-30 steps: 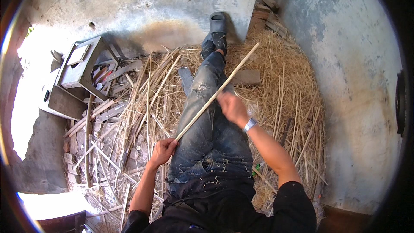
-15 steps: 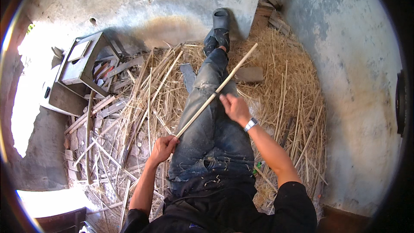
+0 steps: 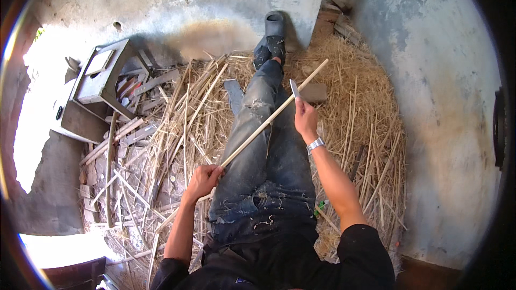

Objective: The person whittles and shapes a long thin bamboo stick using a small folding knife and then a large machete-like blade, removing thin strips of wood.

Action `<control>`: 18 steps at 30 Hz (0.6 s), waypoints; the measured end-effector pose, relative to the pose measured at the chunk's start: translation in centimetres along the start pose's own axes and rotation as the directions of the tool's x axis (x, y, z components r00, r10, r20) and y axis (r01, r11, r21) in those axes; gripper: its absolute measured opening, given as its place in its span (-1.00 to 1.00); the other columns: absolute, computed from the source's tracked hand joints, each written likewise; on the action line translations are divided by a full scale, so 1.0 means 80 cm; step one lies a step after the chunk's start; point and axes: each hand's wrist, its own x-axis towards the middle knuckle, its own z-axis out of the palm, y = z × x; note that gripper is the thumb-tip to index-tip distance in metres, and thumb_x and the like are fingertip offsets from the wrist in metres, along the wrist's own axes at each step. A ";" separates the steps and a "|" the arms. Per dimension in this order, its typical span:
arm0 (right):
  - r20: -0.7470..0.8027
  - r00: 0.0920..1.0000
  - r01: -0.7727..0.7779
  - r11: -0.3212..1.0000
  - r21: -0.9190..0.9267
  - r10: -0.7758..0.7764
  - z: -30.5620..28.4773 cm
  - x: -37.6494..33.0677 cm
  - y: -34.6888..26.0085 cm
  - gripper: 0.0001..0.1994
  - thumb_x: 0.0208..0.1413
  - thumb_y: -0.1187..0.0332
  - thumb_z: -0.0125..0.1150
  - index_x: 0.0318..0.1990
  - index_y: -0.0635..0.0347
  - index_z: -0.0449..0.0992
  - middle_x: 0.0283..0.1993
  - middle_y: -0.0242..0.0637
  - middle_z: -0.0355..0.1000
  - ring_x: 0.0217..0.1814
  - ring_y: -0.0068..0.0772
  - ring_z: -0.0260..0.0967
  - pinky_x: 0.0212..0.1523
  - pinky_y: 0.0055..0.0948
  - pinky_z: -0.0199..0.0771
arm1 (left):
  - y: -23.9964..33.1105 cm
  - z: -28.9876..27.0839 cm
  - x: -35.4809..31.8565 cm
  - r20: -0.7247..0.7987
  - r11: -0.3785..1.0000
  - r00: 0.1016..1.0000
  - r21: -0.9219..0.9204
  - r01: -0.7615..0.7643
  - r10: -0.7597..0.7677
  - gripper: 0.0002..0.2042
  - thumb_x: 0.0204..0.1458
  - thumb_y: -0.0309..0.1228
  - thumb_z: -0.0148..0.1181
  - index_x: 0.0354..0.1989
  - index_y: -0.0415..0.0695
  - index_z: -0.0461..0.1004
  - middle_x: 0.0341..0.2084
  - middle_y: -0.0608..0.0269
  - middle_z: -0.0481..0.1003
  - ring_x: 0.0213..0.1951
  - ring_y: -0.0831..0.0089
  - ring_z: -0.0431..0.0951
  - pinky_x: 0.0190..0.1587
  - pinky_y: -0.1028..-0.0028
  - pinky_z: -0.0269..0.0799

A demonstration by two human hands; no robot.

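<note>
Though thick with straw (image 3: 371, 88), floor (image 3: 170, 196) partly grey, walls (image 3: 449, 70) blotchy — left hand (image 3: 204, 181) tight round stick (image 3: 260, 128), right hand (image 3: 306, 120) round knife (image 3: 294, 88).

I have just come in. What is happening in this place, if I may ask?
A person's left hand grips a long pale stick, which slants across the dark jeans. The right hand holds a knife, its blade at the stick's far part; whether they touch, I cannot tell. Straw and loose sticks lie on both sides.

the right hand (image 3: 306, 119) hides the handle of the knife (image 3: 294, 88); the left hand (image 3: 204, 181) covers part of the pale stick (image 3: 263, 125).
</note>
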 end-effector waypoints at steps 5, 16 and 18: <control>0.342 0.923 0.219 0.972 -0.086 -0.178 0.019 -0.078 -0.032 -0.42 0.44 -0.05 -0.02 -0.47 0.30 0.50 -0.52 0.19 0.44 -0.44 0.37 0.40 -0.45 0.05 0.35 | -0.004 -0.015 -0.011 0.019 0.995 0.995 0.019 0.102 -0.103 -0.61 0.35 -0.16 0.11 -0.32 -0.25 0.67 -0.72 0.24 0.44 -0.59 0.52 0.47 -0.45 0.38 0.37; 0.315 0.934 0.180 0.984 -0.013 -0.167 0.026 -0.071 -0.036 -0.41 0.45 -0.04 -0.04 -0.42 0.33 0.57 -0.50 0.23 0.46 -0.44 0.35 0.44 -0.43 0.06 0.36 | -0.031 0.003 -0.008 0.010 0.997 0.999 -0.063 0.037 -0.037 -0.56 0.36 -0.11 0.10 -0.37 -0.26 0.64 -0.72 0.25 0.42 -0.58 0.51 0.43 -0.46 0.36 0.34; 0.163 0.987 -0.008 0.999 -0.044 0.015 0.008 -0.027 -0.013 -0.37 0.45 -0.07 -0.04 -0.48 0.37 0.51 -0.58 0.18 0.42 -0.56 0.24 0.42 -0.54 -0.02 0.28 | -0.009 0.012 -0.002 0.030 0.998 0.998 -0.044 0.052 -0.051 -0.55 0.36 -0.10 0.09 -0.38 -0.25 0.63 -0.72 0.26 0.42 -0.58 0.52 0.41 -0.46 0.37 0.34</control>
